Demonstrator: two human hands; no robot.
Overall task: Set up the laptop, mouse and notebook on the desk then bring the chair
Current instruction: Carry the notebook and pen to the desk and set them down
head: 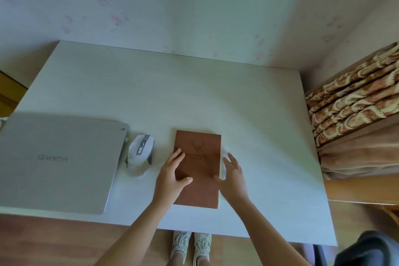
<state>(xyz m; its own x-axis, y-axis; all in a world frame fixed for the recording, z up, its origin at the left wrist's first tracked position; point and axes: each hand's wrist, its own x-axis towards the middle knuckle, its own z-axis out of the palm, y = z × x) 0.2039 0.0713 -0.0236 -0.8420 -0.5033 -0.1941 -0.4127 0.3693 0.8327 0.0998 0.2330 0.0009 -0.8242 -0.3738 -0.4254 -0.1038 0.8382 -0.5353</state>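
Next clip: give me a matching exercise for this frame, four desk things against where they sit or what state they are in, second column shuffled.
Things:
1. laptop
2. mouse
3. notebook
4. chair

States:
A. brown cover, closed, a hand at each long edge
B. dark, at the desk's near right corner, only partly in view
C. lid shut, at the desk's left end
D. white, between the laptop and the notebook

Pairs: 1-C, 2-D, 3-A, 4-B
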